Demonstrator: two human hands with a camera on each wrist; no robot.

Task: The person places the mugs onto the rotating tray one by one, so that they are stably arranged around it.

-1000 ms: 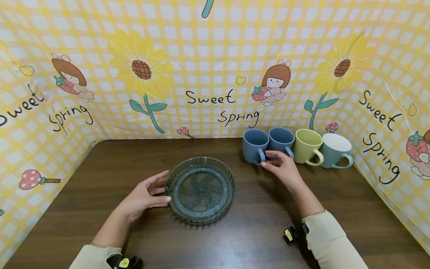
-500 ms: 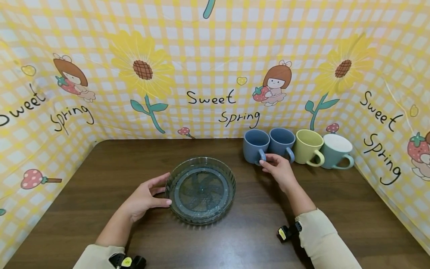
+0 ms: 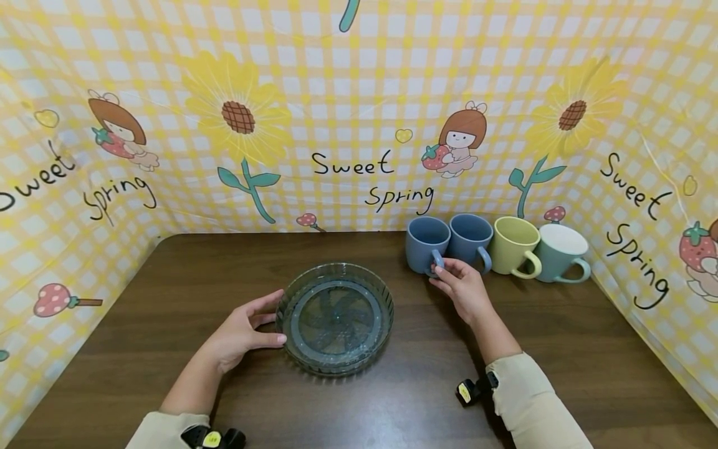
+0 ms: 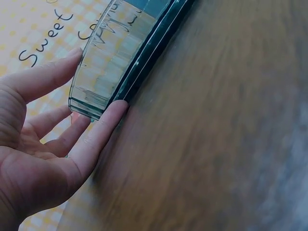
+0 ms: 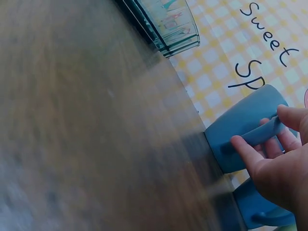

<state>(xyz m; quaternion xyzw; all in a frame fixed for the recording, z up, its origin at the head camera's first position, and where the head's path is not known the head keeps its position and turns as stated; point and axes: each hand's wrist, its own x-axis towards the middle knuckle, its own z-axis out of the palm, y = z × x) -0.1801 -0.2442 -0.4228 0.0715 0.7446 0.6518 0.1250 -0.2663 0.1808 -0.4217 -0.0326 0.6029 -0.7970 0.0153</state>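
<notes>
Blue mug (image 3: 426, 243) is pinched at its handle by the right hand (image 3: 462, 290); glass dish (image 3: 335, 317) is touched by the left hand's (image 3: 238, 333) straight fingers (image 4: 98, 137).

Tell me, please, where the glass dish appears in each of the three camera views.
Head: the glass dish sits centre on the table, the left hand touching its left rim.
Left wrist: the glass dish is at top left, seen edge-on, fingers against its wall.
Right wrist: the glass dish is at the top edge, centre.
Shared landmark: the black "Sweet" lettering on the backdrop.
</notes>
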